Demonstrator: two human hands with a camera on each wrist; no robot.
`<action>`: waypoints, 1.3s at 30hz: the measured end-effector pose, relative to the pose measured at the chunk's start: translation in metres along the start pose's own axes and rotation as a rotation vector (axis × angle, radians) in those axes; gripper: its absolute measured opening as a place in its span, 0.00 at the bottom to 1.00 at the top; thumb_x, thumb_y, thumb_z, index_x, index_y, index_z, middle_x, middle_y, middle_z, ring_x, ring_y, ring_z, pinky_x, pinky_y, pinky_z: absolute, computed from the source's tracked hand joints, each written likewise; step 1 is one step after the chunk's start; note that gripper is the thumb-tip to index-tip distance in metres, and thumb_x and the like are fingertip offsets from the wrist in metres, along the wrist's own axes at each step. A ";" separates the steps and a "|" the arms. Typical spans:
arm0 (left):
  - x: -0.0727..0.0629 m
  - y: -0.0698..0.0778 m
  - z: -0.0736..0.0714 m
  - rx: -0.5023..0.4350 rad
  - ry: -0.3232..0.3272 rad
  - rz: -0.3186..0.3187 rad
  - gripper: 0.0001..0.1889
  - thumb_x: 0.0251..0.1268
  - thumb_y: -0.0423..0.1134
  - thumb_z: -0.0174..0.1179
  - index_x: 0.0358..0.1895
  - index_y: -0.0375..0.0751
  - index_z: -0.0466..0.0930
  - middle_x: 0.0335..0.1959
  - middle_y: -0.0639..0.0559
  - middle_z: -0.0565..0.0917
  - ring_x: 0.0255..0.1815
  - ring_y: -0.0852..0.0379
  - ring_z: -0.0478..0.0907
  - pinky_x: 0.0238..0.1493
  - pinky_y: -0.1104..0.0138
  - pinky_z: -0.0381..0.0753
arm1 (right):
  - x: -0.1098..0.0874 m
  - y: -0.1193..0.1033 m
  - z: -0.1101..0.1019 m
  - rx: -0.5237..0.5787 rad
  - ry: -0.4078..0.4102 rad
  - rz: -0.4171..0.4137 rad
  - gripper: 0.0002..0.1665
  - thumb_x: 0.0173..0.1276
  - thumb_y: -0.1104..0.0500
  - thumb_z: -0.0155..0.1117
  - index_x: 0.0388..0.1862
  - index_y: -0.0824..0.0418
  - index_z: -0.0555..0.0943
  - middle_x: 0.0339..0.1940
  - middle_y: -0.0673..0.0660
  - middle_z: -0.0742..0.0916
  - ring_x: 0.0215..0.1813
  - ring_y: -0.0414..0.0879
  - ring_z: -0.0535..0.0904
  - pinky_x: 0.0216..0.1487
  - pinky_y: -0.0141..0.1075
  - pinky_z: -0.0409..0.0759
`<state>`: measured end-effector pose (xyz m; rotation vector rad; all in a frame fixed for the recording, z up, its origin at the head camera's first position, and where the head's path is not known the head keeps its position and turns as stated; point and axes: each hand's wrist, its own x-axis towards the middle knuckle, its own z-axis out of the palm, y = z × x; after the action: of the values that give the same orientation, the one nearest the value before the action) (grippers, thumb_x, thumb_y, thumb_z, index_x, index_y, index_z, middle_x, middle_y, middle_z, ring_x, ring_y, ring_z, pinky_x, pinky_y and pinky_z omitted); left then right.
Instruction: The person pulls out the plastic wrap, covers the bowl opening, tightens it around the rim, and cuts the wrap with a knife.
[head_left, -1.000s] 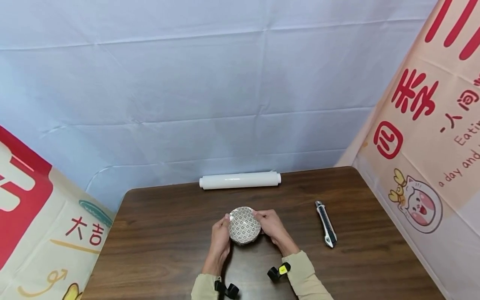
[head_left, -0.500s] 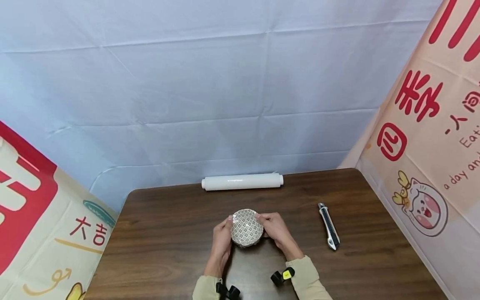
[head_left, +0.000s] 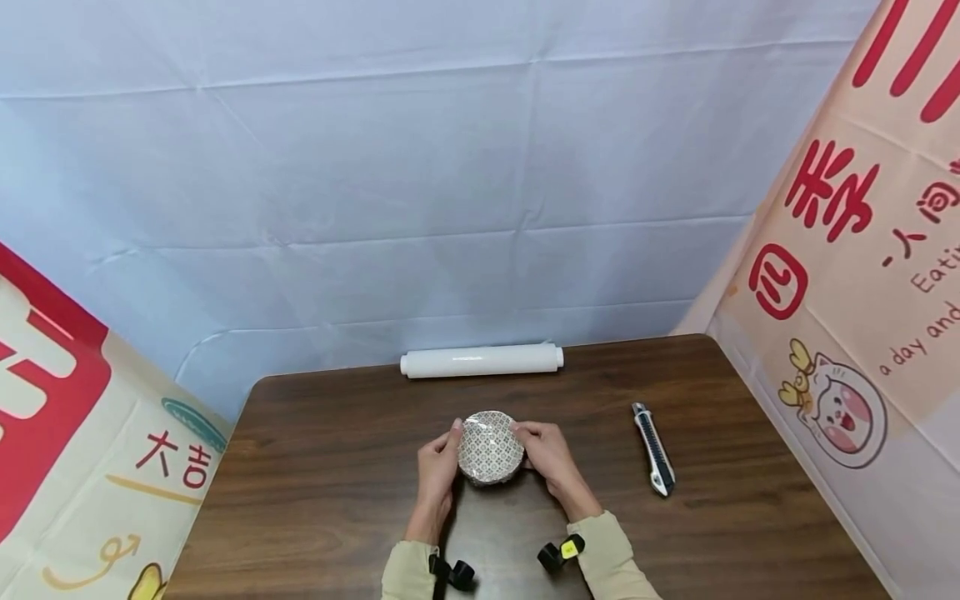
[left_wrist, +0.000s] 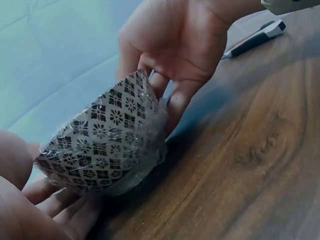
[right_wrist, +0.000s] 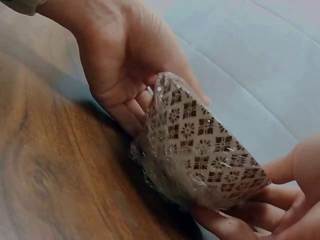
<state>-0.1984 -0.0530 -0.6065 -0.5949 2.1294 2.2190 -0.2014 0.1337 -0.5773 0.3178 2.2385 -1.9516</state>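
Observation:
A patterned bowl (head_left: pixel 491 448), pale with dark floral diamonds, is wrapped in clear plastic film in the middle of the head view. My left hand (head_left: pixel 437 472) grips its left side, thumb at the rim and fingers beneath. On the opposite side my right hand (head_left: pixel 551 456) holds the rim the same way. Both wrist views show the bowl tilted close over the table, with film (left_wrist: pixel 150 150) bunched and crinkled around its base. The film looks smooth and shiny across the mouth of the bowl in the head view.
A white roll of cling film (head_left: pixel 482 361) lies along the far edge of the brown wooden table (head_left: pixel 315 467). To the right of my hands rests a utility knife (head_left: pixel 653 450). Pale cloth (head_left: pixel 375 167) hangs behind, with printed cloths at both sides.
Both hands keep their hold on the wrapped bowl, which stays in nearly the same spot. The glare on its film shifts a little. The head view has swayed slightly.

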 end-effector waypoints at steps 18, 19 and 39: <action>-0.042 0.002 0.006 -0.134 -0.067 0.084 0.31 0.88 0.44 0.46 0.79 0.23 0.59 0.80 0.27 0.64 0.82 0.37 0.62 0.80 0.47 0.67 | 0.011 -0.010 -0.001 -0.135 0.003 -0.040 0.29 0.82 0.45 0.57 0.69 0.65 0.80 0.66 0.65 0.86 0.66 0.57 0.83 0.68 0.52 0.81; -0.042 0.001 0.008 -0.125 -0.060 0.091 0.31 0.88 0.45 0.46 0.79 0.24 0.58 0.80 0.27 0.64 0.82 0.37 0.63 0.79 0.47 0.67 | 0.015 -0.009 0.000 -0.137 -0.013 -0.060 0.31 0.83 0.44 0.56 0.71 0.64 0.78 0.69 0.65 0.84 0.71 0.60 0.79 0.72 0.54 0.77; -0.020 -0.003 0.021 -0.622 -0.065 0.007 0.27 0.89 0.33 0.36 0.80 0.19 0.51 0.83 0.25 0.55 0.85 0.36 0.54 0.84 0.50 0.59 | 0.031 -0.002 0.008 0.030 -0.112 0.003 0.32 0.85 0.48 0.51 0.75 0.71 0.73 0.79 0.69 0.74 0.77 0.66 0.72 0.79 0.56 0.69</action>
<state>-0.1841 -0.0270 -0.6039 -0.5055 1.3835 2.8525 -0.2321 0.1275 -0.5846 0.2099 2.1407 -1.9520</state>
